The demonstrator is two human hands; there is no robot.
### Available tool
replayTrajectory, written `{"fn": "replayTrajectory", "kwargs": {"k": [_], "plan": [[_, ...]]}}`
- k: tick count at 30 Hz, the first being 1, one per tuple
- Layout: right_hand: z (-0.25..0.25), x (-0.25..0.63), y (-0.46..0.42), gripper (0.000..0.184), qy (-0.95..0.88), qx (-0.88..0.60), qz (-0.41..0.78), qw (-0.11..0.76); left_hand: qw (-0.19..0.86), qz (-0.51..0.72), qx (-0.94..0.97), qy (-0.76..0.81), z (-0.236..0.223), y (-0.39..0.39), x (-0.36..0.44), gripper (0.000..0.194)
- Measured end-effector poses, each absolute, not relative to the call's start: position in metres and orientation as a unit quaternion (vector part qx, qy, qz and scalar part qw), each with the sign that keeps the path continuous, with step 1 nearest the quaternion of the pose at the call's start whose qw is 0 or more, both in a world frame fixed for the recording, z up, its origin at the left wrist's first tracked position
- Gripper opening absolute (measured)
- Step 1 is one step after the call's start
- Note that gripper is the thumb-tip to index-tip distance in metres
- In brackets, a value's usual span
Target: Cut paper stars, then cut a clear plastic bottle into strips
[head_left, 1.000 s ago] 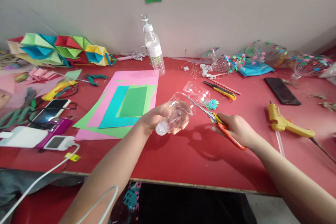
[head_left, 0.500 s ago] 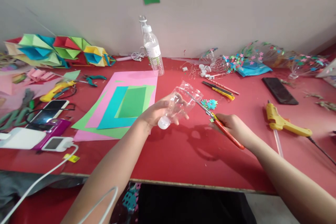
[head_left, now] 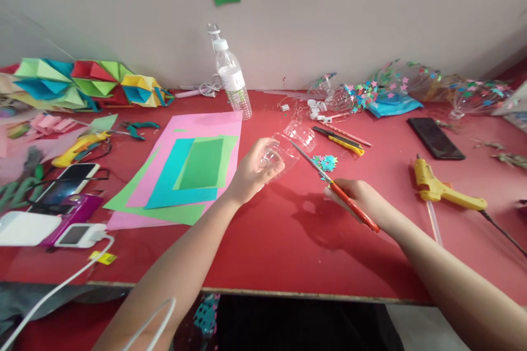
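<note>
Clear plastic (head_left: 290, 157) is gripped, partly hidden, by left hand (head_left: 256, 172); right hand (head_left: 364, 200) grips scissors (head_left: 330, 182).

The place looked like a small craft workspace, perhaps a corner of a workshop. A long red counter (head_left: 263, 263) ran along a plain pale grey wall (head_left: 329, 16), and making supplies covered it. Coloured paper sheets in pink, green and blue (head_left: 201, 164) lay on the left half, near teal-handled pliers (head_left: 138, 129). A yellow hot glue gun (head_left: 444, 189) with a clear glue stick lay on the right, and a yellow-and-black craft knife (head_left: 340, 141) lay farther back. Folded multicoloured paper ornaments (head_left: 88, 82) stood at the far left, and clear plastic pieces decorated with small coloured stars (head_left: 362, 96) sat at the far right.
</note>
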State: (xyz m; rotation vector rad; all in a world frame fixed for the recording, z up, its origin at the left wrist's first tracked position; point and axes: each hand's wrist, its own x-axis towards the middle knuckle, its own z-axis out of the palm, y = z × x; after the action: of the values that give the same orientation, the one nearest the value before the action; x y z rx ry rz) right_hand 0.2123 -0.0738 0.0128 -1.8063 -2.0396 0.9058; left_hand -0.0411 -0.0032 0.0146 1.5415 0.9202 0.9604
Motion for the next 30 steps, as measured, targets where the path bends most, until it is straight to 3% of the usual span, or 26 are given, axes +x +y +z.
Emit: {"fn": "replayTrajectory", "kwargs": {"k": [4,19,30], "plan": [[0.0099,0.2142,-0.0719,0.048,-0.709,-0.642,0.262,0.13,0.536,0.39,0.643,0.383,0.0163,-0.0045,-0.042,0.06],[0.0064,0.2152,-0.0714,0.049,-0.711,-0.624,0.285,0.151,0.586,0.396,0.629,0.322,0.0196,-0.0045,-0.0439,0.05],[0.0139,0.2179,-0.0706,0.045,-0.739,-0.615,0.234,0.144,0.687,0.353,0.584,0.251,0.0119,0.0007,-0.0495,0.051]]}}
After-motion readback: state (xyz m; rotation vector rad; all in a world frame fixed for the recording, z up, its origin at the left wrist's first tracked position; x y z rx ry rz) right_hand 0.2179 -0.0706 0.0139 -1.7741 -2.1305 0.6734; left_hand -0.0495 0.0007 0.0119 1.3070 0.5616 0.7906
